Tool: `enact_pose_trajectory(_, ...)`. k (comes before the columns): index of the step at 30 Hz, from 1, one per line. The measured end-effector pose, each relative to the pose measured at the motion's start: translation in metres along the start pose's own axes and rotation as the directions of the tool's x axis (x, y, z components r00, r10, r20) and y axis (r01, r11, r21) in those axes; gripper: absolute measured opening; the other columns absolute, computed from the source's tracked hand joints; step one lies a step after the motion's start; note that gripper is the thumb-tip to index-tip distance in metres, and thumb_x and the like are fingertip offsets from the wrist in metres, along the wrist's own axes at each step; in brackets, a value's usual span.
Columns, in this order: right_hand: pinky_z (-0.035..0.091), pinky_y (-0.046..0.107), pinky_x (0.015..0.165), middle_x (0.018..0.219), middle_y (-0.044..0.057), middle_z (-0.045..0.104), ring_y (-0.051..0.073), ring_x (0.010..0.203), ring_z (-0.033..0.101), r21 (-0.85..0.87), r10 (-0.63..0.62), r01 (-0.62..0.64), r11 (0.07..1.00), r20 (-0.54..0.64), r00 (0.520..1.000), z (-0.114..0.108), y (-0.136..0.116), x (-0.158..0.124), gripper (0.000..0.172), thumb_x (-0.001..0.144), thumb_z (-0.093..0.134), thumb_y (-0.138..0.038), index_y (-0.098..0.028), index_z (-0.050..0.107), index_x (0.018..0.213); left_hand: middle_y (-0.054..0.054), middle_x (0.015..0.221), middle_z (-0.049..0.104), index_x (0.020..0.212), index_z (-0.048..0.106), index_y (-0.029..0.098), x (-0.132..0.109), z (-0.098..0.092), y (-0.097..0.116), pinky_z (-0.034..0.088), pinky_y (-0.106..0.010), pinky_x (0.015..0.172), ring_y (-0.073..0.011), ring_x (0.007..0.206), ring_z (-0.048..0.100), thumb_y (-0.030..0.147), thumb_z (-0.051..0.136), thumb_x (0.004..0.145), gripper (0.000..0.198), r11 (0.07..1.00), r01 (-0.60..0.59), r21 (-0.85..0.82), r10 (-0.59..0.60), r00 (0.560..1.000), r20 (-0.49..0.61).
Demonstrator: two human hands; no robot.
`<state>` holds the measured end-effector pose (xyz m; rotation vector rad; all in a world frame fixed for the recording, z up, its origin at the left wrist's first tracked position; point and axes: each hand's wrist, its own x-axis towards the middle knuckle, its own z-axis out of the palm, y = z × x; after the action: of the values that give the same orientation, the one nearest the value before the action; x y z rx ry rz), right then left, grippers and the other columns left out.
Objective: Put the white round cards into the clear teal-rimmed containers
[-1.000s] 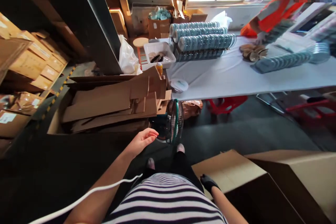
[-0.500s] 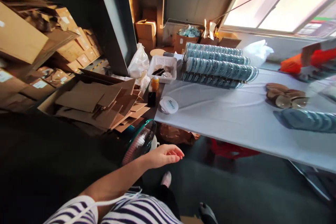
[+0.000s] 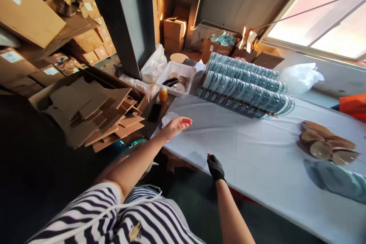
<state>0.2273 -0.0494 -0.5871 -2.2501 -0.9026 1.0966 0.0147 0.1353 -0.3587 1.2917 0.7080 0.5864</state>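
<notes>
My left hand [image 3: 178,126], bare, reaches over the left end of the table with its fingers stretched forward and slightly bent. It holds nothing that I can see. It partly covers a small pile of round white discs [image 3: 168,117]; whether it touches them I cannot tell. My right hand [image 3: 216,167] wears a black glove that leaves the fingertips bare. Its fingers are curled in above the table's front edge, and the inside of the hand is hidden. Under both hands lies a white cloth-like cover on the table [image 3: 243,152].
Rows of stacked clear round lids [image 3: 246,87] stand at the back. A white basket [image 3: 190,72], an orange-capped bottle [image 3: 163,94] and a black phone [image 3: 154,113] sit left. Brown round pieces [image 3: 321,148] lie right. A carton of cardboard sheets [image 3: 74,110] stands beside the table.
My left hand has moved from in front of the table up over the white discs. My gloved right hand has come into view. The camera has turned and come nearer the table.
</notes>
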Motion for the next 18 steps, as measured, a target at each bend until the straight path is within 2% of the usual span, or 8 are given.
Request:
enact_pose_trajectory(3, 0.046, 0.032, 0.094, 0.123, 0.009, 0.067, 0.022, 0.111, 0.062, -0.119, -0.038, 0.039, 0.992, 0.004, 0.999, -0.025, -0.042, 0.074, 0.047, 0.089, 0.039, -0.031, -0.018, 0.06, 0.128, -0.011, 0.118, 0.067, 0.109, 0.068, 0.018, 0.073, -0.021, -0.011, 0.045, -0.038, 0.099, -0.0253, 0.115, 0.059, 0.044, 0.075, 0.075, 0.043, 0.995, -0.095, -0.021, 0.089, 0.975, -0.204)
enact_pose_trajectory(5, 0.044, 0.033, 0.096, 0.129, 0.013, 0.063, 0.024, 0.116, 0.059, -0.215, -0.062, 0.052, 0.975, -0.038, 0.997, -0.032, -0.064, 0.126, 0.051, 0.09, 0.038, -0.032, -0.015, 0.055, 0.135, -0.009, 0.116, 0.068, 0.108, 0.066, 0.019, 0.128, -0.046, -0.017, 0.045, -0.038, 0.1, -0.0242, 0.113, 0.06, 0.037, 0.071, 0.078, 0.035, 0.991, -0.132, 0.003, 0.124, 0.922, -0.367)
enact_pose_trajectory(7, 0.041, 0.037, 0.1, 0.135, 0.018, 0.056, 0.027, 0.122, 0.053, -0.333, -0.126, 0.087, 0.939, -0.097, 0.987, -0.031, -0.078, 0.173, 0.055, 0.09, 0.039, -0.032, -0.009, 0.052, 0.138, -0.009, 0.115, 0.068, 0.109, 0.065, 0.019, 0.185, -0.079, -0.02, 0.045, -0.037, 0.1, -0.0227, 0.111, 0.061, 0.031, 0.066, 0.081, 0.031, 0.985, -0.149, 0.086, 0.172, 0.844, -0.508)
enact_pose_trajectory(9, 0.038, 0.044, 0.101, 0.138, 0.021, 0.051, 0.032, 0.125, 0.047, -0.474, -0.231, 0.126, 0.872, -0.171, 0.958, -0.024, -0.081, 0.208, 0.056, 0.09, 0.041, -0.035, -0.006, 0.052, 0.137, -0.01, 0.116, 0.068, 0.112, 0.063, 0.017, 0.242, -0.117, -0.019, 0.045, -0.035, 0.101, -0.0213, 0.112, 0.062, 0.026, 0.062, 0.082, 0.032, 0.967, -0.102, 0.231, 0.223, 0.774, -0.592)
enact_pose_trajectory(11, 0.036, 0.051, 0.098, 0.137, 0.022, 0.05, 0.036, 0.123, 0.045, -0.583, -0.349, 0.155, 0.798, -0.237, 0.907, -0.015, -0.075, 0.229, 0.055, 0.092, 0.041, -0.039, -0.008, 0.054, 0.135, -0.011, 0.119, 0.068, 0.117, 0.061, 0.016, 0.294, -0.154, -0.017, 0.045, -0.034, 0.101, -0.0212, 0.113, 0.062, 0.026, 0.06, 0.082, 0.036, 0.918, 0.057, 0.391, 0.213, 0.763, -0.611)
enact_pose_trajectory(13, 0.035, 0.051, 0.095, 0.134, 0.022, 0.052, 0.036, 0.12, 0.045, -0.633, -0.432, 0.176, 0.754, -0.275, 0.859, -0.008, -0.065, 0.237, 0.052, 0.094, 0.04, -0.041, -0.01, 0.056, 0.133, -0.013, 0.12, 0.068, 0.12, 0.061, 0.015, 0.34, -0.183, -0.019, 0.046, -0.034, 0.098, -0.0233, 0.113, 0.063, 0.033, 0.062, 0.082, 0.042, 0.798, 0.289, 0.529, 0.091, 0.81, -0.58)
enact_pose_trajectory(15, 0.035, 0.05, 0.092, 0.132, 0.022, 0.053, 0.036, 0.117, 0.045, -0.655, -0.461, 0.187, 0.732, -0.274, 0.844, -0.005, -0.058, 0.238, 0.05, 0.094, 0.04, -0.04, -0.01, 0.058, 0.131, -0.015, 0.122, 0.068, 0.12, 0.062, 0.015, 0.376, -0.199, -0.027, 0.047, -0.034, 0.095, -0.0274, 0.113, 0.064, 0.044, 0.068, 0.078, 0.052, 0.588, 0.474, 0.655, -0.11, 0.849, -0.516)
enact_pose_trajectory(18, 0.035, 0.049, 0.09, 0.131, 0.022, 0.054, 0.036, 0.116, 0.045, -0.684, -0.477, 0.189, 0.705, -0.26, 0.84, -0.005, -0.053, 0.238, 0.048, 0.094, 0.041, -0.038, -0.009, 0.059, 0.129, -0.02, 0.124, 0.066, 0.12, 0.064, 0.013, 0.409, -0.206, -0.048, 0.048, -0.036, 0.092, -0.0351, 0.112, 0.064, 0.053, 0.081, 0.059, 0.074, 0.26, 0.545, 0.797, -0.309, 0.829, -0.466)
